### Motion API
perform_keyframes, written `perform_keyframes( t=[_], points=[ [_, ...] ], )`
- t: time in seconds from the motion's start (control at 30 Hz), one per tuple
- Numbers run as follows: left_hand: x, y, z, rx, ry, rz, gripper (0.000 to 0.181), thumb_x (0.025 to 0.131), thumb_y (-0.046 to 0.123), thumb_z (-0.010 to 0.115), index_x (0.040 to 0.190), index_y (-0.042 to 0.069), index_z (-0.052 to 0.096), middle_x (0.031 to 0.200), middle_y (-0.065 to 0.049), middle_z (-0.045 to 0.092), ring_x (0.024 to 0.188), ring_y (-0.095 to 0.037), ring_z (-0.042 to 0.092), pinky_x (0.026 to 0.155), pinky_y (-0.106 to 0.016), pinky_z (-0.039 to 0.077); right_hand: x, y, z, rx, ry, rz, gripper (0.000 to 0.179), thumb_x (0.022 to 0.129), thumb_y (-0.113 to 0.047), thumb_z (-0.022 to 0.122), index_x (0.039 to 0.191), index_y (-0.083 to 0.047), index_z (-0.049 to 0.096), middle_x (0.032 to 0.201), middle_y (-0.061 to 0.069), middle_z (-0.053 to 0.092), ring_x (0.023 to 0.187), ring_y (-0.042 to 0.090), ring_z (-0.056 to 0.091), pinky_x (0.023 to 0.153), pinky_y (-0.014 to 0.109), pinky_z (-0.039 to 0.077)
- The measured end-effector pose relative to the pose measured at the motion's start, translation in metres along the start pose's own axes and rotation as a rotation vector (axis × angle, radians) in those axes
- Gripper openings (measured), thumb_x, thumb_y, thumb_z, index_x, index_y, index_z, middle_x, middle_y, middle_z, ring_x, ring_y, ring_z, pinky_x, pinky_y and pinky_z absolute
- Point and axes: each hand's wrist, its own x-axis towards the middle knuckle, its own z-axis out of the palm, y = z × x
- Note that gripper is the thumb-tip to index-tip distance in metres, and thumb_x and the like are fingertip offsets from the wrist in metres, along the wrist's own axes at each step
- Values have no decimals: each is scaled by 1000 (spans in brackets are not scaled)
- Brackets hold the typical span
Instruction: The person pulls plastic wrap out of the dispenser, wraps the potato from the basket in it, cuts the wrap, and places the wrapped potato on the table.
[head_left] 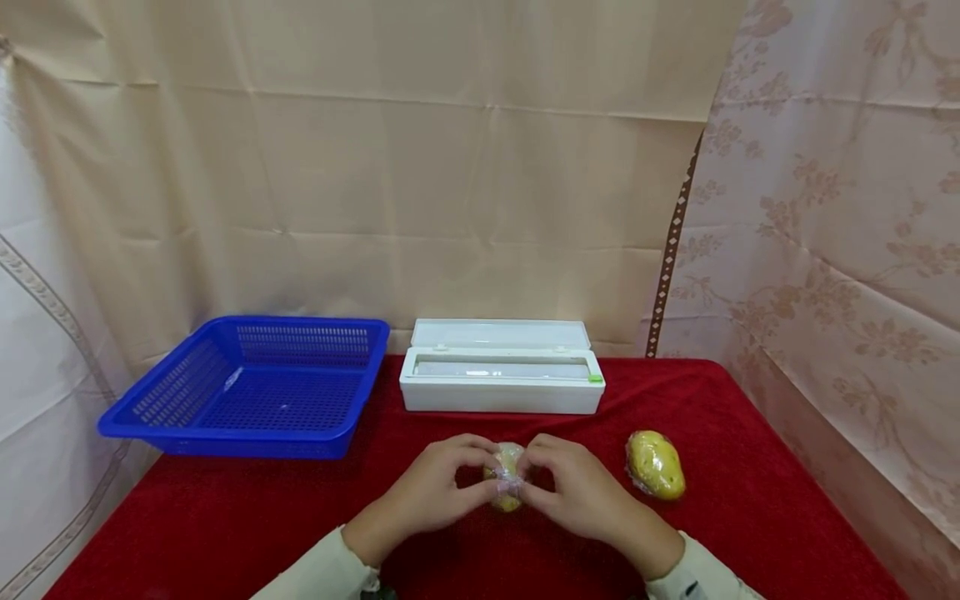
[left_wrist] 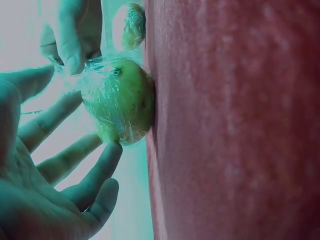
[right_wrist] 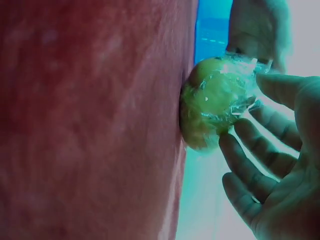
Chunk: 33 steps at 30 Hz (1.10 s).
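On the red cloth between both hands sits a yellow potato (head_left: 509,505) wrapped in clear cling film (head_left: 508,485). My left hand (head_left: 438,485) pinches bunched film on top of the potato from the left. Opposite it, my right hand (head_left: 577,487) pinches the film from the right. In the left wrist view the potato (left_wrist: 134,97) rests against the cloth, the gathered film standing above it and the lower left fingers at its side. The right wrist view shows the potato (right_wrist: 207,95) with right fingertips beside it. The hands partly cover the potato in the head view.
A second film-wrapped potato (head_left: 656,465) lies right of the right hand. Behind the hands stands a white cling film dispenser (head_left: 501,400), its lid raised, with a green slider at its right end. A blue plastic basket (head_left: 247,446) stands at the back left. Curtains surround the table.
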Motion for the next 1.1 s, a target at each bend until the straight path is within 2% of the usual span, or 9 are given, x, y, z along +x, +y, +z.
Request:
perform_keyframes(
  t=[0.17,0.3,0.43,0.57,0.67,0.8,0.97,1.1],
  points=[
    [3,0,2,-22,26,-44,9,96,34,75,97,25,79,120,8,71,116,-12,65,101,-41,53,1,-1,2,85,15,155,25,89,-28,82,92,-29,57,88,-12,63,81,15,61,71,27,51],
    [5,-2,3,-3,56,-91,5,94,32,77,95,27,75,112,12,71,112,-11,66,99,-40,54,3,-2,4,100,42,244,36,86,-28,85,89,-23,49,82,-4,60,74,15,53,62,23,43],
    [7,-5,3,-11,80,-160,11,92,30,80,96,28,70,101,15,70,105,-12,68,94,-41,54,4,-2,7,158,69,277,39,83,-27,88,93,-17,52,95,-3,60,83,12,60,70,25,50],
    [8,-7,3,-60,71,-199,17,91,30,81,102,25,69,100,14,70,105,-16,69,94,-44,55,5,1,9,266,59,277,41,85,-28,87,112,-14,61,110,1,64,92,15,66,76,29,57],
    [8,-7,3,-92,63,-196,22,91,30,81,108,21,71,104,10,72,107,-18,70,95,-45,56,6,2,9,286,62,283,33,89,-31,83,114,-17,67,106,-3,67,88,14,65,74,26,55],
    [8,-6,2,-90,56,-175,26,90,29,82,112,18,75,109,8,74,109,-17,69,96,-46,56,7,4,10,221,104,309,15,89,-29,82,100,-26,72,92,-11,67,81,11,62,70,24,52],
    [8,-6,3,-34,55,-137,19,91,29,80,109,22,79,111,12,73,111,-10,67,99,-41,54,7,5,11,183,130,334,14,87,-27,85,93,-28,73,87,-13,66,78,10,62,68,23,51],
    [8,-5,4,-12,78,-120,13,93,29,78,104,22,81,108,12,74,109,-9,67,98,-38,54,8,3,11,174,124,308,12,87,-27,85,92,-28,75,91,-11,67,80,7,63,70,24,53]
  ],
)
